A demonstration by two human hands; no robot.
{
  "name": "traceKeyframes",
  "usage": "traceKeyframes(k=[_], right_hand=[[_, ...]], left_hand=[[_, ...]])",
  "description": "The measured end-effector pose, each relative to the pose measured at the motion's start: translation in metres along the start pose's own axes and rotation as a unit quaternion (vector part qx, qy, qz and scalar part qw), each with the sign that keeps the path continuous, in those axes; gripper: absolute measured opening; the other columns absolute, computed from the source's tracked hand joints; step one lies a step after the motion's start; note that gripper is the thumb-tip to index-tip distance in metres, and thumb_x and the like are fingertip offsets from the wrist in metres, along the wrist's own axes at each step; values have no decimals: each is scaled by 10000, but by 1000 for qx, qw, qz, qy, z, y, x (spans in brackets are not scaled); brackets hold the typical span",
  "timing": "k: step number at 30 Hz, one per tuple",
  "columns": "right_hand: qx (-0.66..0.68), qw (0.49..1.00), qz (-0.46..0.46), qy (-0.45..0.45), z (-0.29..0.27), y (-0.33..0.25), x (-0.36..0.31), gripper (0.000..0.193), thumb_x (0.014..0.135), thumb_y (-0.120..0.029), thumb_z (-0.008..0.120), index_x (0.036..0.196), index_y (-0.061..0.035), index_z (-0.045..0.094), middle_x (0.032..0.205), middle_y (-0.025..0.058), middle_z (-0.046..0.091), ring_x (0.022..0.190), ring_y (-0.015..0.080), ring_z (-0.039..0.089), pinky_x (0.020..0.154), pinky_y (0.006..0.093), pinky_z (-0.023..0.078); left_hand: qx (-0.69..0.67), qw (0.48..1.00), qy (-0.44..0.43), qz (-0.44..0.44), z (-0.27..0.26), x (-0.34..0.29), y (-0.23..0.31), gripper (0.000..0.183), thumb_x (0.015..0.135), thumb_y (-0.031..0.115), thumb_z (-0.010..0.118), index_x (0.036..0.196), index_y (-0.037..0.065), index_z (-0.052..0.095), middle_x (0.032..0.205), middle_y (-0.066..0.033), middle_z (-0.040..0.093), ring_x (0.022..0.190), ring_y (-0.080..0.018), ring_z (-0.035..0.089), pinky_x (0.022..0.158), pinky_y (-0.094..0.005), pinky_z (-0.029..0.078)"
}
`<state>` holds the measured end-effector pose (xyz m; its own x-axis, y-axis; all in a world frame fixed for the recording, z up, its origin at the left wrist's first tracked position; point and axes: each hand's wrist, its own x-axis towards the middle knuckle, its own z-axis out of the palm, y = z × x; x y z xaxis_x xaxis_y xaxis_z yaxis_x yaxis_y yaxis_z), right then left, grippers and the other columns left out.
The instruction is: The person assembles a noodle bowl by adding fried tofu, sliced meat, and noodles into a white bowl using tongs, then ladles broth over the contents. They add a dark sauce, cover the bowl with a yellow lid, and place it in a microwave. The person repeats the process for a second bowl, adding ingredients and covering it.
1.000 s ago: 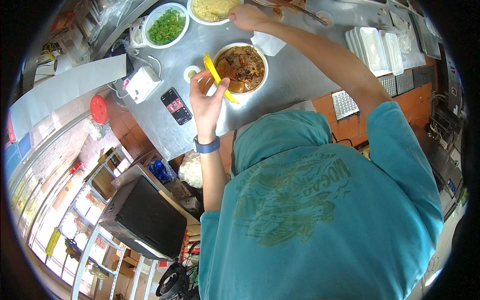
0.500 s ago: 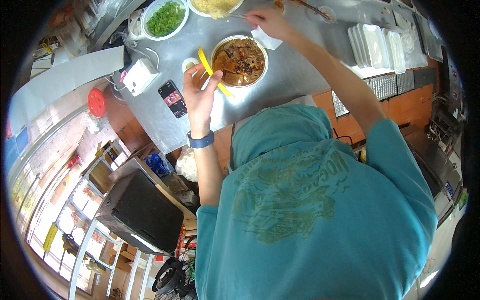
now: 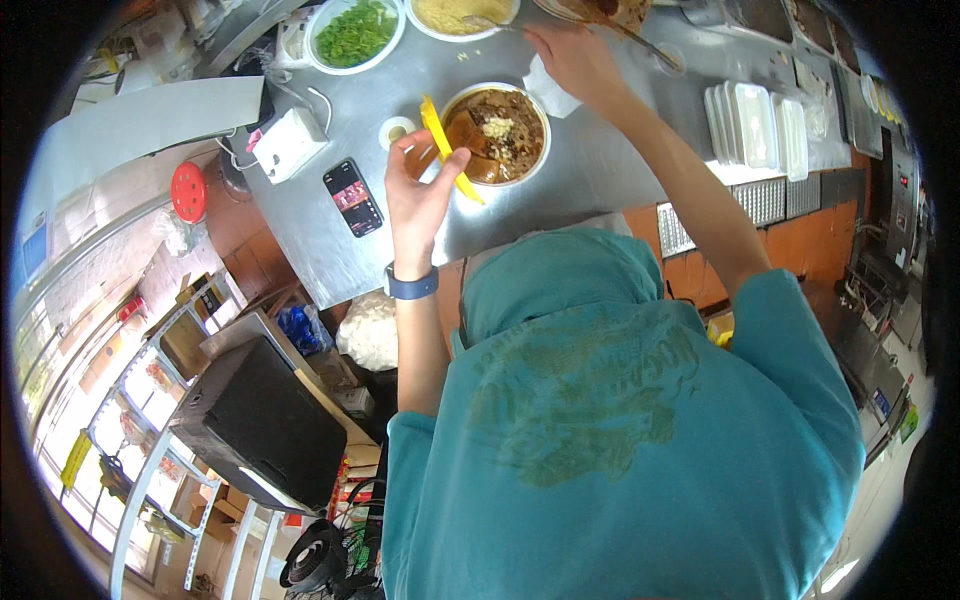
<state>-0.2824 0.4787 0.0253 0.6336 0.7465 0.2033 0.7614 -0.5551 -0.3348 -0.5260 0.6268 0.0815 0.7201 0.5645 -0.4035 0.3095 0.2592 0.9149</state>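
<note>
Yellow and smooth, a flat strip (image 3: 437,130) is lying aslant, its long axis running from eleven o'clock at the far end to five o'clock at the near end. The left hand (image 3: 418,200) is holding it, the grip pinching its middle between thumb and fingers. The strip is slanting beside the stew bowl (image 3: 547,150), along the rim from nine to seven o'clock; whether it is touching the rim, I cannot tell. The bowl is showing a round white edge, and inside it glossy brown stew is surrounding a small, pale, crumbly mound (image 3: 497,127).

Taking the stew bowl as the dial's centre, the right hand (image 3: 572,60) is reaching between one and two o'clock, its grip closing round the handle of a thin metal spoon (image 3: 492,23). The spoon is pointing just past nine o'clock, its head hanging over a bowl of grainy, pale yellow mince (image 3: 445,14), which is sitting between eleven and twelve.

At ten o'clock a round white bowl (image 3: 362,71) is holding chopped leafy greens (image 3: 355,33). A small round white cup (image 3: 397,131) is standing at nine, and a black phone (image 3: 353,198) is lying at eight, its screen glowing. Rectangular white containers (image 3: 752,125) are leaning together at three. Beneath everything, the metal counter (image 3: 600,160) is gleaming in soft, blurry patches.
</note>
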Motion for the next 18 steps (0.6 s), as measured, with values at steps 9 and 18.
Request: traceKeyframes(k=[9,18], right_hand=[[70,978,-55,-186,82,-90,170,271,861,-137,561,1082,-72,703,1060,150,707,1018,329,674,825,434,554],[19,956,-148,-252,208,-128,220,572,884,-146,576,1445,-121,465,1560,161,359,1435,384,330,1183,519,276]], left_hand=[[18,999,5,48,1,-3,-2,489,802,60,813,1185,11,513,1157,-170,663,1149,-229,618,952,-353,531],[12,1000,11,26,5,-4,5,533,789,85,827,1187,21,479,1206,-210,621,1214,-282,583,921,-404,581]])
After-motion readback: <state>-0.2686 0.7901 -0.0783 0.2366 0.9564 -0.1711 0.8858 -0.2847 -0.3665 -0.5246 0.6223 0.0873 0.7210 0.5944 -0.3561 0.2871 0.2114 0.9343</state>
